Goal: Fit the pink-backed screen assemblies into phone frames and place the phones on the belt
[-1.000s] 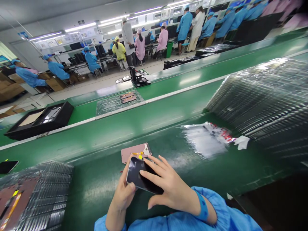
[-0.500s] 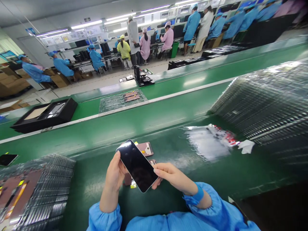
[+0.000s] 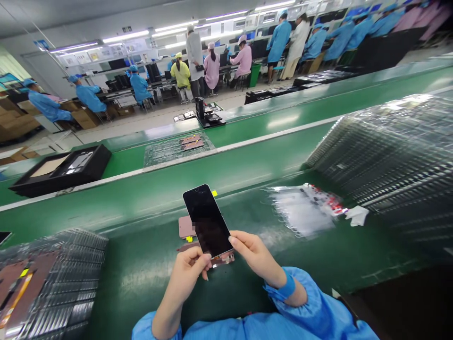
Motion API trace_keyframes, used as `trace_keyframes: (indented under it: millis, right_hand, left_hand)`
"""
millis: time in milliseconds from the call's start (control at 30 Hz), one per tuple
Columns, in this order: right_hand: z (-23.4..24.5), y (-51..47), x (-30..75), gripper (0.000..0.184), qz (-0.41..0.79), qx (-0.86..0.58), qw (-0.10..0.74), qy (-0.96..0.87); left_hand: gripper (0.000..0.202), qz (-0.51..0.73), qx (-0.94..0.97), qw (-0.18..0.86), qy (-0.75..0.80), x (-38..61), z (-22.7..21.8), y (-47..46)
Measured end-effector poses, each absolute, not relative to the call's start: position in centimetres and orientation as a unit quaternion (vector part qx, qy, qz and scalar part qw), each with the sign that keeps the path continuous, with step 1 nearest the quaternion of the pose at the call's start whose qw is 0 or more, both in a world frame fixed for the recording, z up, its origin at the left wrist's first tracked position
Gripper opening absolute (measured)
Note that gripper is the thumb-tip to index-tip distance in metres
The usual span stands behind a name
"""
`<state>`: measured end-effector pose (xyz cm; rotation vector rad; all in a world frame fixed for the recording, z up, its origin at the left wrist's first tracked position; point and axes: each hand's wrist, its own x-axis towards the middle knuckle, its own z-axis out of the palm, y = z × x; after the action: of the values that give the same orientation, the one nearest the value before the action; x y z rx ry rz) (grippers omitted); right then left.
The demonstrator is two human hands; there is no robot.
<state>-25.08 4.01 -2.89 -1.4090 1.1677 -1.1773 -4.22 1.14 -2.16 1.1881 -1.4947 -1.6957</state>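
Both my hands hold a black phone screen panel (image 3: 207,219) upright over the green bench, its glass face towards me. My left hand (image 3: 187,274) pinches its lower left corner. My right hand (image 3: 255,257) grips its lower right edge with the fingertips. Behind and under the panel lie pink-backed screen panels (image 3: 185,226) with small yellow tabs, flat on the bench.
A stack of clear plastic trays (image 3: 46,278) with pink panels stands at my left, a taller tray stack (image 3: 392,151) at my right. Clear film sheets (image 3: 304,208) and a white wipe (image 3: 357,216) lie right of centre. A black box (image 3: 60,170) sits on the conveyor belt (image 3: 247,163). Other workers stand beyond.
I have raised the black panel from flat under my right palm to upright. My left hand slid from its side to its lower corner, and my right hand now holds its bottom edge.
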Motion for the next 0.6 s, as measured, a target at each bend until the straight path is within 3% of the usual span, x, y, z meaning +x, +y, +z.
trace_keyframes:
  millis: [167, 400, 600]
  right_hand:
    - [-2.7, 4.2, -24.6, 0.053, -0.486, -0.544, 0.494, 0.473]
    - [-4.0, 4.0, -24.4, 0.058, -0.52, -0.433, 0.638, 0.368]
    - [-3.7, 3.9, -24.8, 0.052, -0.514, -0.435, 0.652, 0.35]
  left_hand:
    - [0.057, -0.614, 0.453, 0.324, -0.56, -4.5, -2.0, 1.4]
    - [0.058, -0.616, 0.453, 0.317, -0.561, -4.0, -1.4, 1.2]
    - [0.056, -0.617, 0.455, 0.324, -0.554, -4.2, -1.7, 1.3]
